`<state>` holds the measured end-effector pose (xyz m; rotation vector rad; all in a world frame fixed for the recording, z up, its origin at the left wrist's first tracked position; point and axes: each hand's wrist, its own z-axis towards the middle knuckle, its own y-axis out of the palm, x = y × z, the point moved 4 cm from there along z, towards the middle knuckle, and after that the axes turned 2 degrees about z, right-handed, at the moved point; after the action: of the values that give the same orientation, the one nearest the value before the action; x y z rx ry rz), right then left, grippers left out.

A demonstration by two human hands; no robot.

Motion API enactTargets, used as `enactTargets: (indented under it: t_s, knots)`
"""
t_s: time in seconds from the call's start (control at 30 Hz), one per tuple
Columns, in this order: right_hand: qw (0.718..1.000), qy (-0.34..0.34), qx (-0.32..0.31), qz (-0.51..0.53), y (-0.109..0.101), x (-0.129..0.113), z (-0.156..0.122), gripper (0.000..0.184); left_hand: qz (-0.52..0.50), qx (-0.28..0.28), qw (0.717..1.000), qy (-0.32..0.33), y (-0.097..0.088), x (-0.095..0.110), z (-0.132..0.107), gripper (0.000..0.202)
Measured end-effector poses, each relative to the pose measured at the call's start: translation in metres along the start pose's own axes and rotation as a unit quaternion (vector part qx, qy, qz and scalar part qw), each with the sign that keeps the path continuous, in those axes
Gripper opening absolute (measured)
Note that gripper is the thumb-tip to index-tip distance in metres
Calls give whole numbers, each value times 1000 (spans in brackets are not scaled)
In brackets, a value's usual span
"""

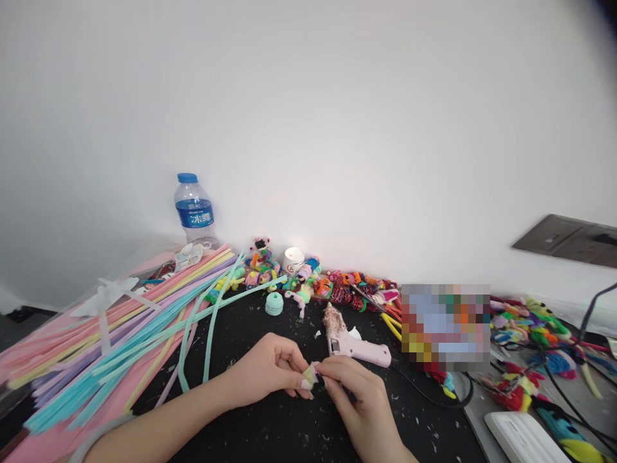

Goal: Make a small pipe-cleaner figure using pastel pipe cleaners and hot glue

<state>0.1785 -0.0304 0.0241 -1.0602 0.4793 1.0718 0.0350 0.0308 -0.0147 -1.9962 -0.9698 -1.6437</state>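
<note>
My left hand (260,372) and my right hand (360,402) meet over the black mat (274,431), fingertips pinched together. Between them is a small pale yellow-green and pinkish fuzzy piece (310,372), mostly covered by the fingers; its exact kind is unclear. Just beyond my right hand lies a pale pink glue gun (361,349) on its side, its nozzle crusted and pointing toward the wall. A mint-green coiled pipe-cleaner piece (274,305) rests on the mat beyond my left hand.
Pastel pipe cleaners (144,341) spread over the left side. A water bottle (193,209) and paper cup (293,260) stand near the wall (308,128). Colourful pipe-cleaner figures (332,286) line the back. A black cable (424,392) and white power strip (523,437) lie right.
</note>
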Motion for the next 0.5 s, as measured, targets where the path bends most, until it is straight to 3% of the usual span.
enactTargets:
  t_s: [0.33, 0.5]
  knots:
    - [1000, 5, -13, -11, 1, -1, 0, 22, -8, 2, 1000, -5, 1, 0, 0, 22]
    - [997, 33, 43, -51, -14, 8, 0, 28, -28, 49, 998, -7, -3, 8, -3, 26]
